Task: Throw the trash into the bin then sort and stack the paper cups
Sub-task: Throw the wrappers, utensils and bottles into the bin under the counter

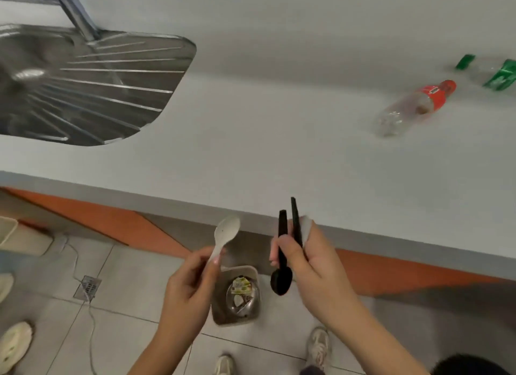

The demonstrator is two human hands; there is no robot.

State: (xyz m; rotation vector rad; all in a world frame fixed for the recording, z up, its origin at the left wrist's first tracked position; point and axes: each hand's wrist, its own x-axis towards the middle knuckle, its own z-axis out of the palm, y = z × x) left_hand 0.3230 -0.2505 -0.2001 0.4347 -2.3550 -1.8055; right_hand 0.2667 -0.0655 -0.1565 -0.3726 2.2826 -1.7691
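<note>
My left hand (187, 288) gripping one white spoon (227, 230), my right hand (304, 260) clutching two black utensils (282, 229), both above one bin (219, 310)

A single wide-angle camera worn on the head looks forward and steeply down from close above the tabletop (279, 140), whose front edge runs across the picture from 9 to 4 o'clock. The floor (134, 285) and bin (234, 320) lie almost straight below at 6 o'clock. The sink (83, 81) bends away at 10 o'clock.
</note>
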